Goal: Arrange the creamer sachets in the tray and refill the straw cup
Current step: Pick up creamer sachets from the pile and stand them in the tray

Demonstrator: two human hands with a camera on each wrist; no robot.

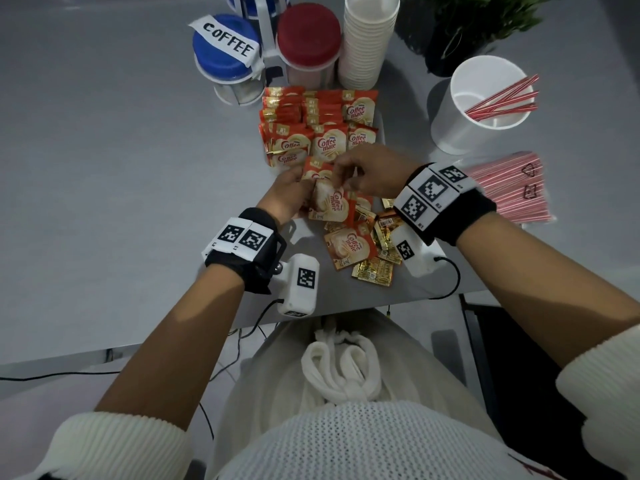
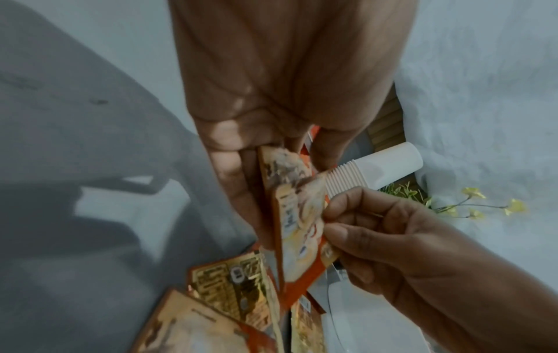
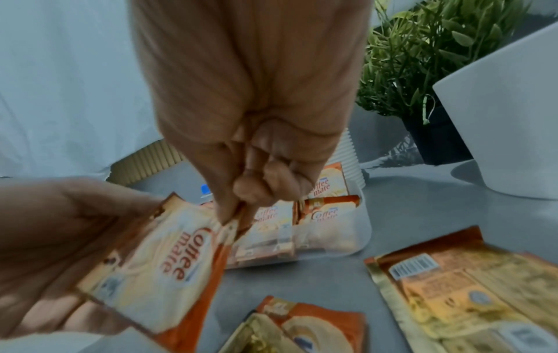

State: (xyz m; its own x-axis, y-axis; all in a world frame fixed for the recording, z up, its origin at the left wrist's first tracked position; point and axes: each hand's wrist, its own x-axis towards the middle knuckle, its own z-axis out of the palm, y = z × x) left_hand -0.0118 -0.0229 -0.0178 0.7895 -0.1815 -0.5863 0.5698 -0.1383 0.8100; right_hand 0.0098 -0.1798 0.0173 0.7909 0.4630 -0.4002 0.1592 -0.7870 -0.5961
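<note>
Above table | both hands (image 1: 332,188) pinch sachets (image 1: 334,202) (tray (image 1: 381,123) near)

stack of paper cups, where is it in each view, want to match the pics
Head: stack of paper cups stands top centre, behind the tray of creamer sachets.
Left wrist: right of centre, lying sideways in the frame, past the fingers.
Right wrist: ribbed sliver right of the hand.
Shared landmark: the green plant beside it.
</note>
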